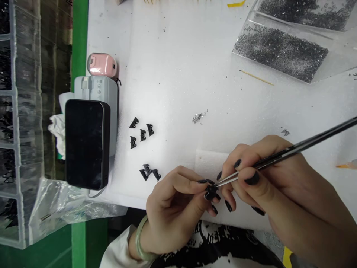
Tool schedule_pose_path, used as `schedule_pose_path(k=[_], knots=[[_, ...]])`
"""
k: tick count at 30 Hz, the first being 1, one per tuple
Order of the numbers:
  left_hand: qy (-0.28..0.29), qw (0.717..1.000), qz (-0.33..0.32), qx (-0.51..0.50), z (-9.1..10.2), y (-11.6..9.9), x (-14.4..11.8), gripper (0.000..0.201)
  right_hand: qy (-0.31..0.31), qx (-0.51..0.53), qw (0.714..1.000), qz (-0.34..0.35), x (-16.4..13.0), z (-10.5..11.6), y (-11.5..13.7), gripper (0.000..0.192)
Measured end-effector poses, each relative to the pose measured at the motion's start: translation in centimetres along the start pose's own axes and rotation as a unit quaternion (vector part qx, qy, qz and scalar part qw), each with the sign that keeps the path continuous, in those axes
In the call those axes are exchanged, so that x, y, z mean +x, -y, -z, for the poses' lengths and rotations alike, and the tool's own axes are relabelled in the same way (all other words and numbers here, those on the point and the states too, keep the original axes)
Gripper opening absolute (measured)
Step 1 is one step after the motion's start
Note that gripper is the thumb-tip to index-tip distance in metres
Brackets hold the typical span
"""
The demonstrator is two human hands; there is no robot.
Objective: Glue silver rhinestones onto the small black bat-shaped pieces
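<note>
My left hand [181,204] pinches a small black piece [212,189] between thumb and fingertips, near the table's front edge. Fingers partly cover it, so its full shape is hidden. In my right hand [267,178] is a pair of tweezers [279,154], whose tips meet the black piece. Whether the tips grip something tiny, I cannot tell. Left of my hands lie several small black bat-like pieces [142,134], with another few black pieces [146,172] nearer to me. A little pile of tiny shiny bits [198,118] sits on the white foam sheet [178,85] beyond my hands.
Clear bags of tiny dark bits [281,52] lie at the back right, beside a thin yellow stick [256,77]. At the left stand a black phone-like device [87,144], a pale blue device [111,93] and a pink case [102,65]. A compartmented plastic box [15,123] borders the table.
</note>
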State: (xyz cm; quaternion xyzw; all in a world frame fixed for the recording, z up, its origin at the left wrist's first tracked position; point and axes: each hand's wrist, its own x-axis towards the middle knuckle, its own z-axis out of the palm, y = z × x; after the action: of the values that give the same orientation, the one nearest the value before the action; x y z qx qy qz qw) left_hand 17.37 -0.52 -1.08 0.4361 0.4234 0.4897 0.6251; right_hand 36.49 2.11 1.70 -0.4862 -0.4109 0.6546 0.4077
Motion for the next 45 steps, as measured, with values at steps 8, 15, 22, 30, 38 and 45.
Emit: schedule_pose_path(k=[8, 15, 22, 30, 38, 45], knots=[[0.016, 1.0, -0.009, 0.0, 0.3, 0.1, 0.0, 0.037, 0.007, 0.005, 1.0, 0.014, 0.4, -0.3, 0.2, 0.014], [-0.009, 0.997, 0.036, -0.069, -0.3, -0.3, 0.4, 0.038, -0.029, 0.07, 0.997, -0.009, 0.6, -0.3, 0.5, 0.016], [-0.021, 0.986, 0.08, -0.147, -0.5, -0.5, 0.7, 0.038, -0.078, 0.114, 0.99, -0.029, 0.6, -0.6, 0.6, 0.018], [-0.032, 0.982, 0.077, -0.168, -1.1, -0.1, 1.1, 0.037, -0.082, 0.099, 0.991, -0.031, 0.8, -0.6, 0.3, 0.02], [-0.088, 0.994, 0.07, 0.015, 1.4, -3.0, -0.3, 0.029, -0.081, 0.114, 0.99, 0.002, 0.3, 0.0, -0.6, 0.013], [-0.199, 0.886, 0.051, 0.416, 7.4, -4.0, 1.1, 0.026, -0.064, 0.056, 0.996, 0.015, 0.2, 0.9, -1.8, 0.013]])
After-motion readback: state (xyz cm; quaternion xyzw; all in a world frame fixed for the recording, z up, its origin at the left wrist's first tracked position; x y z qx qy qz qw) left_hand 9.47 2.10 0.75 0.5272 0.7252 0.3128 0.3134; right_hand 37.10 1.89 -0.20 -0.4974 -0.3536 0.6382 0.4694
